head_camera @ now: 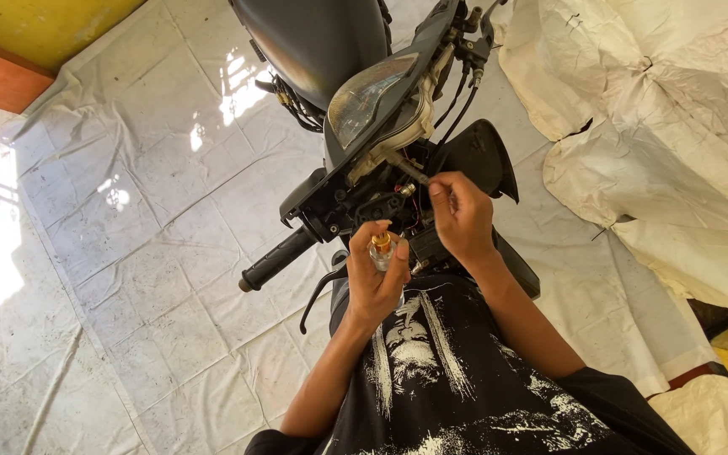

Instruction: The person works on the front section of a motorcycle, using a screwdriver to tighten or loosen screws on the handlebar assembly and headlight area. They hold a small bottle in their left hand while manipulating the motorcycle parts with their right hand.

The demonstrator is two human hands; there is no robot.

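A black motorcycle stands in front of me, its headlight unit [370, 94] tilted away from the opened front cowl. My left hand [373, 278] holds a small glass bulb with a brass base [382, 249] upright near the handlebar. My right hand [462, 215] pinches a thin screwdriver-like tool [408, 170] whose tip points into the space behind the headlight, where red wires show.
The left handlebar grip [276, 259] and brake lever [320, 295] jut toward the lower left. A white tiled floor [128, 253] spreads to the left. A crumpled cream tarpaulin [667, 126] lies on the right. A yellow wall [44, 25] stands at the upper left.
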